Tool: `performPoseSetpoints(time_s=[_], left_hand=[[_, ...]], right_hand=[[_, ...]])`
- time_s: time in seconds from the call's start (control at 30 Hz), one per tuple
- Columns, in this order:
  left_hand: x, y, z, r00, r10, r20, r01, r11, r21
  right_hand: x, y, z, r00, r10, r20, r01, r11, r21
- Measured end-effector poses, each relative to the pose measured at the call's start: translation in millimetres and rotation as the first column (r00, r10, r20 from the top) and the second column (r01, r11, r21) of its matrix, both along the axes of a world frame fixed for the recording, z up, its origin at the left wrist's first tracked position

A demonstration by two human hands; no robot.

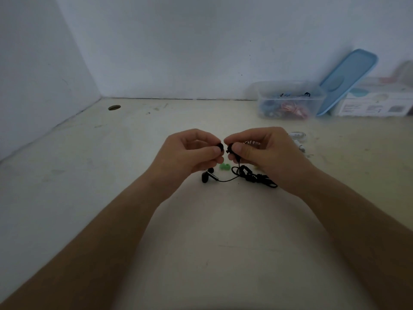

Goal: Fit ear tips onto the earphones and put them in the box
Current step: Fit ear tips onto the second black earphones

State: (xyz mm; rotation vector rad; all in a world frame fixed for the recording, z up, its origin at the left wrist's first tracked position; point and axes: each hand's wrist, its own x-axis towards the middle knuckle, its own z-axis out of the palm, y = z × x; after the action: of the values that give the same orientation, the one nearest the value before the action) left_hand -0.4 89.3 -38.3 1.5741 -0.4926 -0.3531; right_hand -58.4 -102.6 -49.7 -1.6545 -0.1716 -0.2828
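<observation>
two bare forearms reach in from the bottom edge and meet over a pale table point(223, 231). left hand point(190, 153) pinches a small black ear tip point(220, 147) between thumb and forefinger. right hand point(263, 153) pinches a black earbud point(231, 149), its thin cord hanging down to a tangled black cable bundle point(254, 176) on the table. tip and earbud are held just beside each other, facing, with a sliver of gap between them; the hands are close together but not touching.

a second black earbud point(206, 176) lies on the table below the left hand, already wearing a tip, as far as can be told. small green ear tips point(224, 167) lie between the hands, further back.

the step in hand looks like fitting the tip onto this earbud. the next move calls for lining the tip's hole up with the nozzle and pushing it on squarely.

far right, against the wall, stands a clear plastic box point(288, 99) holding coloured earphones, its blue lid point(348, 81) leaning beside it. the black pair is not yet inside.
</observation>
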Motion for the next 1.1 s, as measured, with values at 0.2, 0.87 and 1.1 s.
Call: performPoseSetpoints(time_s=[0.2, 0.87, 1.1], left_hand=[[0.4, 0.1, -2.4, 1.000, -0.016, -0.007, 0.016, 1.000, -0.015], [2.3, -1.0, -5.7, 0.993, -0.017, 0.118, 0.011, 0.998, 0.055], [2.1, -1.1, -4.8, 0.996, -0.004, 0.087, 0.002, 1.000, 0.028]], right_hand=[[-0.5, 0.6, 0.3, 1.000, 0.024, -0.009, -0.023, 0.998, 0.056], [-1.4, 0.1, 2.1, 0.999, -0.008, -0.051, 0.011, 0.998, 0.068], [-1.9, -0.3, 2.4, 0.999, -0.017, -0.047, 0.019, 0.999, 0.039]])
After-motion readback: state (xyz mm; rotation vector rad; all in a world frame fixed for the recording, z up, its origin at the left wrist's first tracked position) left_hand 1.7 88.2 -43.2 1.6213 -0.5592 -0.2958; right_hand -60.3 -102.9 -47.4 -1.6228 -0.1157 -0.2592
